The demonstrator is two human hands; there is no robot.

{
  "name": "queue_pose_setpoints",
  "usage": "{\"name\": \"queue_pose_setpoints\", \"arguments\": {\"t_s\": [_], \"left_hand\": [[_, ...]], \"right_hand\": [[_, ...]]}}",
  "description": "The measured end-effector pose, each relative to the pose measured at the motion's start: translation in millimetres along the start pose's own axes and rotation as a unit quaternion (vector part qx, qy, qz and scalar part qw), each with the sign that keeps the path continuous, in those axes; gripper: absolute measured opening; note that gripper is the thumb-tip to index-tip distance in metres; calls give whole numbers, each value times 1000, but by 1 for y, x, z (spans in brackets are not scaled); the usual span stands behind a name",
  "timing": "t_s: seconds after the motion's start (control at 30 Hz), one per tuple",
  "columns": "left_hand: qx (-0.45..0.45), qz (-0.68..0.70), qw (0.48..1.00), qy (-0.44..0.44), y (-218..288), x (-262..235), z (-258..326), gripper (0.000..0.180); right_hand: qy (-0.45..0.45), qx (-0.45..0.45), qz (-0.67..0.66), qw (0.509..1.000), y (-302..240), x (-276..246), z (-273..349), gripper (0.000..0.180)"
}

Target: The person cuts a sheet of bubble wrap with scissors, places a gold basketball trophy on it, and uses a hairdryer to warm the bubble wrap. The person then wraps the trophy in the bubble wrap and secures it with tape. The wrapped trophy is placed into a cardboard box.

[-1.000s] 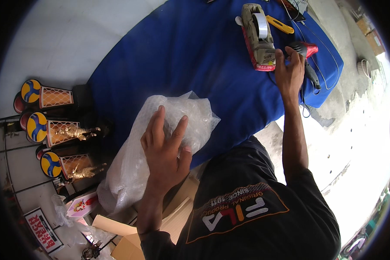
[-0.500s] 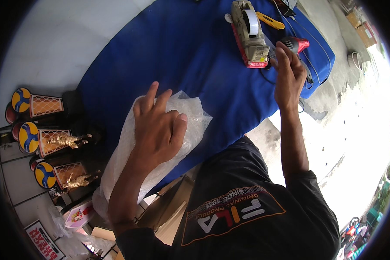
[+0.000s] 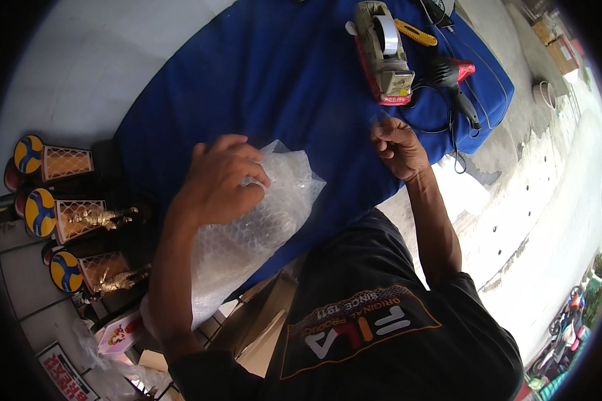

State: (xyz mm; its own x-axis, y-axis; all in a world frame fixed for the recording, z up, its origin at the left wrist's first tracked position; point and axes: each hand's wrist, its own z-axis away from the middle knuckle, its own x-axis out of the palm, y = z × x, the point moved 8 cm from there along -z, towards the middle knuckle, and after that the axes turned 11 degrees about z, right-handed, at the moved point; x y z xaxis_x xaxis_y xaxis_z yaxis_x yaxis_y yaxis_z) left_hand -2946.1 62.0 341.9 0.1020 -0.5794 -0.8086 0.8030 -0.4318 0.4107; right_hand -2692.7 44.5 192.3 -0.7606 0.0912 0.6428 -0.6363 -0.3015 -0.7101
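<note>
A bundle of clear bubble wrap [image 3: 264, 207] lies over the near edge of the blue-covered table, and what it wraps cannot be made out. My left hand [image 3: 221, 180] rests on its upper left side, fingers bent and a little apart, not gripping. To the right, my right hand [image 3: 401, 147] is raised over the cloth with thumb and fingers pinched on a small clear strip of tape [image 3: 379, 115]. Just beyond that hand stands a tape dispenser [image 3: 394, 70] with a roll of tape in it.
A red and black heat gun [image 3: 451, 72] with its cord lies right of the dispenser, near a yellow cutter [image 3: 416, 32]. Volleyball trophies [image 3: 80, 217] with golden figures stand at the left. Cardboard [image 3: 267, 327] sits below the blue table cover [image 3: 301, 73].
My right hand has come from beside the dispenser toward me and left, with the clear strip in its fingers. My left hand has shifted slightly left, its fingers now more bent.
</note>
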Motion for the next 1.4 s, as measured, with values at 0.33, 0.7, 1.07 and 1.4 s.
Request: {"name": "queue_pose_setpoints", "arguments": {"t_s": [0.33,0.7,1.07,1.4], "left_hand": [[-1,34,999,29,-1,-2,-2,26],[37,-5,997,62,5,-1,2,28],[-257,350,896,93,-161,6,17,34],[-247,592,758,115,-133,33,47,44]], "right_hand": [[-308,30,320,895,53,161,-14,39],[-261,-119,628,723,68,141,-31,33],[-203,214,509,809,58,107,50,85],[-202,223,334,893,83,129,67,74]]}}
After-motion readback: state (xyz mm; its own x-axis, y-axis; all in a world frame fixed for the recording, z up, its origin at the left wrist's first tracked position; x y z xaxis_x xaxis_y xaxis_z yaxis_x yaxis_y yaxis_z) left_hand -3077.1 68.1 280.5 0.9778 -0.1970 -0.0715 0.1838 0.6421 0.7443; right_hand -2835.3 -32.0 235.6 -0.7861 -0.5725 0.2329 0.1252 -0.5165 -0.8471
